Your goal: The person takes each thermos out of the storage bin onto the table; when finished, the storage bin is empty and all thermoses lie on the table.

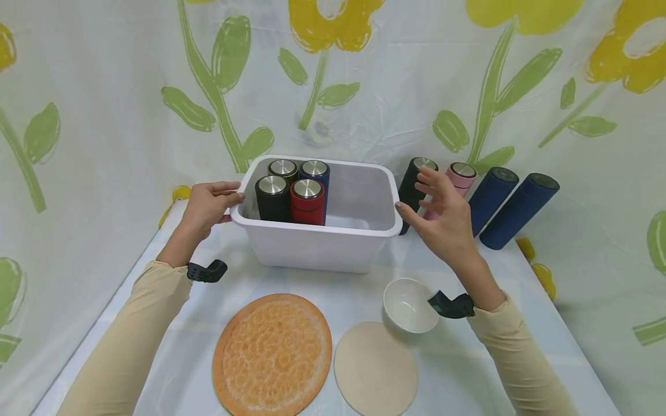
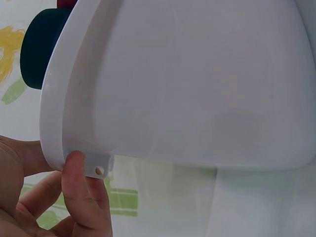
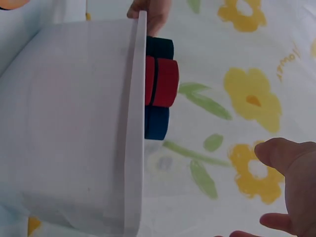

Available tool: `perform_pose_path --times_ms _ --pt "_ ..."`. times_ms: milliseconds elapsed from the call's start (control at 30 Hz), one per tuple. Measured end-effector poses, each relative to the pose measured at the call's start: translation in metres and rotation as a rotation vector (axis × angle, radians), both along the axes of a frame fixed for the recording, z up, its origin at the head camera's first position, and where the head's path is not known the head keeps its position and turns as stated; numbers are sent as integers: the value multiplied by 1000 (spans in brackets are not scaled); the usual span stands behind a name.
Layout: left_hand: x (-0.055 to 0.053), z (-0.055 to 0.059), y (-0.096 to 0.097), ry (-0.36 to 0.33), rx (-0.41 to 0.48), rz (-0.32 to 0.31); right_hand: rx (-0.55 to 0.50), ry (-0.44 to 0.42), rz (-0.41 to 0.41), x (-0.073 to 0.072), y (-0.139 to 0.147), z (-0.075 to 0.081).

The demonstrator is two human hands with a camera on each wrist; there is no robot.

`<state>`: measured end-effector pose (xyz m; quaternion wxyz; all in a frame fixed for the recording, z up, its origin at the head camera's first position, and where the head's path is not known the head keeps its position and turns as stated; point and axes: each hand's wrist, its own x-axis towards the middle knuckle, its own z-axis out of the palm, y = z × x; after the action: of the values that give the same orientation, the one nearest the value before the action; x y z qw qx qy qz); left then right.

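Note:
A white plastic bin (image 1: 312, 248) stands at the middle of the table. Grouped in its left half are several bottles with silver tops, among them a red bottle (image 1: 307, 203), a black bottle (image 1: 273, 201) and a blue one (image 1: 319, 171). My left hand (image 1: 205, 205) grips the bin's left end at the rim; the left wrist view shows its fingers around the corner by a small holed tab (image 2: 98, 170). My right hand (image 1: 442, 216) is raised by the bin's right end, fingers spread and holding nothing. It partly covers a pink bottle (image 1: 461, 176).
Behind my right hand stands a black bottle (image 1: 414, 188). Two dark blue bottles (image 1: 520, 211) lean farther right. In front of the bin lie an orange round mat (image 1: 273, 352), a beige disc (image 1: 376, 370) and a white bowl (image 1: 408, 306). A flowered curtain (image 1: 374, 86) hangs behind.

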<state>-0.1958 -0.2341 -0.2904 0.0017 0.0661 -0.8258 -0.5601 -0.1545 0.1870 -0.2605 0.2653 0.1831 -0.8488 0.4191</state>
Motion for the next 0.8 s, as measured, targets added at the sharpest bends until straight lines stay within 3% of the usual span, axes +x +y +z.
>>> perform_pose_path --times_ms 800 --pt "0 -1 -1 3 0 3 -21 -62 228 -9 -64 -11"
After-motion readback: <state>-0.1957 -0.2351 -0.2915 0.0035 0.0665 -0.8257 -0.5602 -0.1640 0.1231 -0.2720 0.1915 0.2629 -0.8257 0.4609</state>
